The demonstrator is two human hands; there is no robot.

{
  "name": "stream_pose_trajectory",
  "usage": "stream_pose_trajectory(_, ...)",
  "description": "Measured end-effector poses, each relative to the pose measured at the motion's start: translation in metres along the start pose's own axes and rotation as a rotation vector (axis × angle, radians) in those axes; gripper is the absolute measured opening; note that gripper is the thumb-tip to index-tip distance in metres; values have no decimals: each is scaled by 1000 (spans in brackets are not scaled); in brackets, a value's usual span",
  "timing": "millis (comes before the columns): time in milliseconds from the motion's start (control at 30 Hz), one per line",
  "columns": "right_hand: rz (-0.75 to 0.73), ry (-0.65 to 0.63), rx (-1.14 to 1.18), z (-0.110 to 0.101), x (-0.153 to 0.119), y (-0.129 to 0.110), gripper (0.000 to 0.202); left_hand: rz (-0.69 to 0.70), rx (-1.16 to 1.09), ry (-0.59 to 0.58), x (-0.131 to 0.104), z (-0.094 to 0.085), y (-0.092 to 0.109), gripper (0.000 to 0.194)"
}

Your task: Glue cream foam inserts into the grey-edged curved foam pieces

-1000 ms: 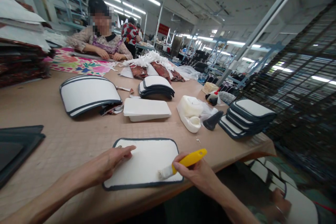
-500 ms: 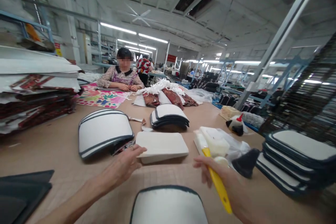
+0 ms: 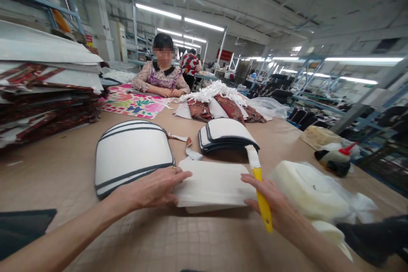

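A small stack of white rectangular sheets (image 3: 215, 182) lies on the table between my hands. My left hand (image 3: 156, 189) is at its left end, with the index finger stretched over the top edge and the thumb apart below. My right hand (image 3: 274, 197) holds a paintbrush (image 3: 262, 199) with a yellow handle, its white-coated bristles pointing up. The fingertips of that hand also reach the stack's right end. Just beyond my left hand sits a pile of curved white panels with dark edging (image 3: 134, 148). A smaller pile of similar panels (image 3: 231, 134) stands behind the sheets.
At right are a plastic-wrapped cream block (image 3: 310, 189) and a bottle with a red nozzle (image 3: 334, 159). Tall stacked fabric-edged sheets (image 3: 44, 80) rise at left. Across the table (image 3: 127, 238), a person (image 3: 162, 74) sits behind floral fabric (image 3: 134, 104).
Both hands have come to the two ends of the white sheets, the right one bringing the brush along. My view has shifted, and the near panel has dropped almost out of the picture.
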State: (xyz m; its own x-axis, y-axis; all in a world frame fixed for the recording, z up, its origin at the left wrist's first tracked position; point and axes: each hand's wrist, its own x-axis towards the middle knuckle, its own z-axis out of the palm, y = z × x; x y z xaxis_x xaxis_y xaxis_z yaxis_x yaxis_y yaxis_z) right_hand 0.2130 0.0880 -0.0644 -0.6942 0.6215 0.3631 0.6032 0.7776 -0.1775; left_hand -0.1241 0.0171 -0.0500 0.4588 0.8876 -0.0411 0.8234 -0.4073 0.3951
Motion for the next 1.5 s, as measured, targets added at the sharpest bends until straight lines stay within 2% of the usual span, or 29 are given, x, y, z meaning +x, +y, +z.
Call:
stream_pose_trajectory(167, -17, 28, 6, -1, 0, -2, 33, 72, 80, -27, 1, -2, -2, 57)
stream_pose_trajectory(367, -50, 100, 4, 1, -4, -1, 32, 92, 301, -44, 1, -1, 9, 40)
stream_pose_trajectory(500, -58, 133, 31, 0, -6, -1, 31, 102, 319, -29, -1, 1, 10, 48)
stream_pose_trajectory(667, 1, 94, 57, -5, -11, -2, 31, 115, 345, -16, -1, 3, 16, 47)
stream_pose_trajectory(867, 29, 86, 90, -3, -15, 1, 28, 94, 413, 43, 0, 14, 27, 53)
stream_pose_trajectory(1000, 39, 80, 92, -6, -15, -6, 29, 93, 399, 52, 0, 17, 23, 59)
stream_pose_trajectory(1100, 77, 3, 62, -8, -16, -11, 43, 74, 360, 74, 4, 17, 12, 64)
stream_pose_trajectory(1200, 112, -33, 23, -1, -16, -4, 65, 16, 281, 149, 12, 15, -1, 64)
stream_pose_trajectory(1233, 113, -13, 12, 2, -15, 2, 65, -12, 230, 182, 15, 13, -5, 63)
stream_pose_trajectory(1333, 157, 95, -1, 7, -8, 19, 49, -87, 51, 313, 23, 0, -7, 53)
stream_pose_trajectory(1400, 228, 185, 22, -2, -1, 21, 38, -84, -49, 445, 23, -17, 0, 47)
stream_pose_trajectory(1500, 347, 353, 103, -38, 6, 5, 34, -17, -254, 697, 15, -49, 25, 50)
